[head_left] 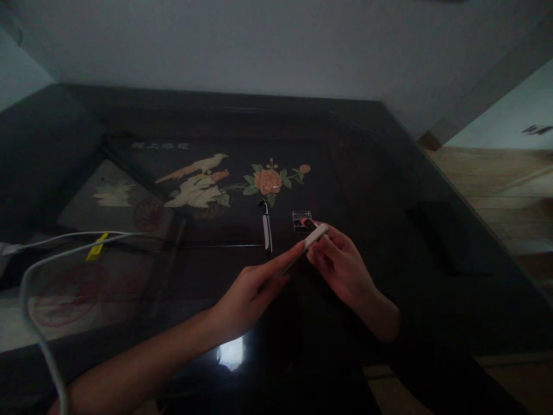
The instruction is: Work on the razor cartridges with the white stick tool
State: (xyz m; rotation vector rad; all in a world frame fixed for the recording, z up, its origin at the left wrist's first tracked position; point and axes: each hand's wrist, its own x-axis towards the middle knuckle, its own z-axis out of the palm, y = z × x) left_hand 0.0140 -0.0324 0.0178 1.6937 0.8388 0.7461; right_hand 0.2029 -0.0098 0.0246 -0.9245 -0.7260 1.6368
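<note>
While both hands point(298, 271) pinch a white stick point(315, 235) — table edge point(432, 173) well apart.

A dark glossy table point(389, 173) fills the frame, with a bird point(194, 178) and flower point(268, 181) picture under its glass at centre. A white cable point(47, 253) with a yellow tag point(97, 246) loops at left. Wooden floor point(496, 184) shows at right.

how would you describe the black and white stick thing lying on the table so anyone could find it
On the dark glossy table, find the inlaid pink flower. Just below it lies a slim black-and-white tool, left of the small clear case; unlike the white stick in the hands, nobody touches it.
</note>
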